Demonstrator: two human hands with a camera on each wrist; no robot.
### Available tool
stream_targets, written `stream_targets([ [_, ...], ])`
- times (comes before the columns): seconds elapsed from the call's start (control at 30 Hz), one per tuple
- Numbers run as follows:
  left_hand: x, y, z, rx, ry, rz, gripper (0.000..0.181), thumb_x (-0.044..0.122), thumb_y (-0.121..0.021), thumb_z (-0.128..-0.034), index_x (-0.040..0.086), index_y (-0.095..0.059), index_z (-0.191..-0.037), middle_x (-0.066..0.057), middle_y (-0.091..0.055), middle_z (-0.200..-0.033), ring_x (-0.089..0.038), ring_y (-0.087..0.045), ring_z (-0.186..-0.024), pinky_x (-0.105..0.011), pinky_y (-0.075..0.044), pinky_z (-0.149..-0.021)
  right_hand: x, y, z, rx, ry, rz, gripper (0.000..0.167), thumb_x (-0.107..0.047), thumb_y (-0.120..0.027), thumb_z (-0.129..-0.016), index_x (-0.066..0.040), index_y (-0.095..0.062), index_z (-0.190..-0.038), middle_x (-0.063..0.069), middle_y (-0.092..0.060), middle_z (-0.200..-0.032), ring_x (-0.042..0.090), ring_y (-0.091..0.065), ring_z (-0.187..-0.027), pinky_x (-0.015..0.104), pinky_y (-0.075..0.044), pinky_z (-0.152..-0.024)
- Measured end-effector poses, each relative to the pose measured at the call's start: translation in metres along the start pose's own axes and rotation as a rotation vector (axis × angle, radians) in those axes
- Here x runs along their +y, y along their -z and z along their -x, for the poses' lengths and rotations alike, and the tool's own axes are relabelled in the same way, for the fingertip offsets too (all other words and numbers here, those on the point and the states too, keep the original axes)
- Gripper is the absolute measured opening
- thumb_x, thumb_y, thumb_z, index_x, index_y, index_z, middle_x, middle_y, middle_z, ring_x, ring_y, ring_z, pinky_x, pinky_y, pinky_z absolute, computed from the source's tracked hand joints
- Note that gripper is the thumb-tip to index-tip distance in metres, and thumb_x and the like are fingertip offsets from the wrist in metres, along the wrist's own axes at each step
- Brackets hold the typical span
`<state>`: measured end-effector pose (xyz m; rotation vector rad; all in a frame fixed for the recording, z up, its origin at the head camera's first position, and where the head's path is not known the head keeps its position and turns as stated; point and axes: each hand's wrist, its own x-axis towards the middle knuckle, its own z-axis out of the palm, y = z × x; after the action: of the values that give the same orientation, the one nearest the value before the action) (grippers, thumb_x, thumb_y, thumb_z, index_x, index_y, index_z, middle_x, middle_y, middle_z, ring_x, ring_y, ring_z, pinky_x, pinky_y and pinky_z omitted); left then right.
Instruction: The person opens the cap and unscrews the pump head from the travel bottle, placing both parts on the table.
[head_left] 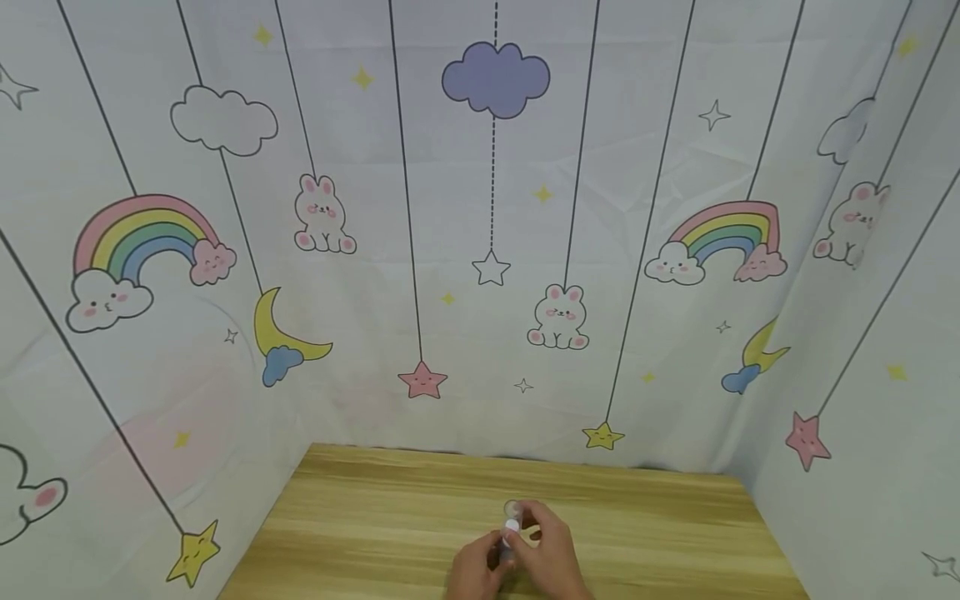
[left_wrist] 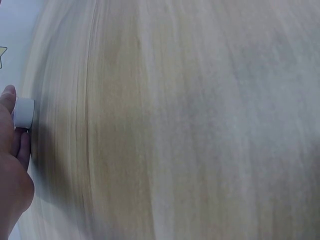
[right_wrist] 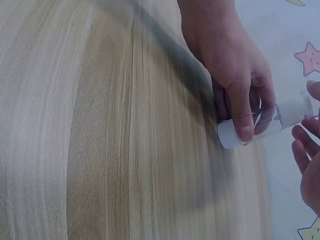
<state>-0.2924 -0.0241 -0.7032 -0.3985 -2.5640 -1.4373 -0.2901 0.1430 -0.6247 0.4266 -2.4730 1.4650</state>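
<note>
A small clear bottle (right_wrist: 272, 126) with a white base and a white collar stands between the two hands, tilted in the right wrist view. My left hand (head_left: 476, 568) grips its body, with the thumb along the side near the base. My right hand (head_left: 553, 552) is at the upper end, its fingers around a clear cap (head_left: 513, 507) and its thumb by the white collar (head_left: 512, 526). In the left wrist view only the white base (left_wrist: 24, 113) shows beside the left hand. Whether the cap is seated on the bottle I cannot tell.
Both hands are over a wood-grain tabletop (head_left: 375, 508), near its front. White curtains (head_left: 480, 183) printed with rainbows, rabbits, clouds and stars rise at the back and along both sides of the table.
</note>
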Motion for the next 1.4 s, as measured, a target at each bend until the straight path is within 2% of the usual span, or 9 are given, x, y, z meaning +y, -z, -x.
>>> stream_targets([
  [0.33,0.001,-0.001,0.000,0.013,-0.002,-0.028,0.041,0.018,-0.087,-0.0879,0.013,-0.075,-0.126,-0.004,-0.079,-0.109,-0.011,-0.074,-0.092,-0.033,-0.061,-0.077,-0.003,0.001,-0.002,0.003,-0.027,-0.013,0.034,-0.029,-0.083,-0.093,-0.019,-0.071,-0.122,-0.008,-0.071,-0.105,0.016,-0.068,-0.096,0.028,-0.054,-0.076],
  [0.67,0.003,-0.001,0.000,-0.005,0.043,-0.034,0.040,0.016,-0.087,-0.0881,0.010,-0.074,-0.126,-0.003,-0.079,-0.111,-0.012,-0.074,-0.094,-0.033,-0.061,-0.079,-0.007,0.001,-0.005,0.031,-0.024,-0.004,0.031,-0.026,-0.083,-0.092,-0.017,-0.072,-0.119,-0.008,-0.070,-0.101,0.013,-0.068,-0.093,0.026,-0.054,-0.074],
  [0.87,0.007,0.002,0.001,-0.024,0.060,-0.001,0.041,0.016,-0.086,-0.0893,0.008,-0.073,-0.128,-0.005,-0.079,-0.109,-0.017,-0.076,-0.091,-0.036,-0.062,-0.076,-0.012,0.004,-0.007,0.027,-0.016,-0.009,0.029,-0.035,-0.083,-0.094,-0.020,-0.073,-0.117,-0.009,-0.069,-0.100,0.015,-0.069,-0.092,0.026,-0.054,-0.073],
  [1.0,0.008,0.002,0.001,-0.025,0.061,-0.011,0.041,0.017,-0.086,-0.0894,0.008,-0.073,-0.128,-0.004,-0.079,-0.109,-0.017,-0.076,-0.091,-0.035,-0.062,-0.076,-0.011,0.005,-0.008,0.014,-0.024,0.001,0.032,-0.041,-0.081,-0.094,-0.020,-0.072,-0.117,-0.009,-0.069,-0.100,0.014,-0.068,-0.092,0.026,-0.054,-0.072],
  [1.4,0.010,0.002,0.001,-0.022,0.062,-0.009,0.037,0.018,-0.086,-0.0900,0.011,-0.074,-0.125,-0.002,-0.079,-0.110,-0.015,-0.075,-0.094,-0.036,-0.062,-0.078,-0.008,0.008,-0.009,0.019,-0.031,0.018,0.034,-0.041,-0.081,-0.094,-0.020,-0.073,-0.120,-0.009,-0.070,-0.103,0.010,-0.067,-0.092,0.028,-0.056,-0.073],
])
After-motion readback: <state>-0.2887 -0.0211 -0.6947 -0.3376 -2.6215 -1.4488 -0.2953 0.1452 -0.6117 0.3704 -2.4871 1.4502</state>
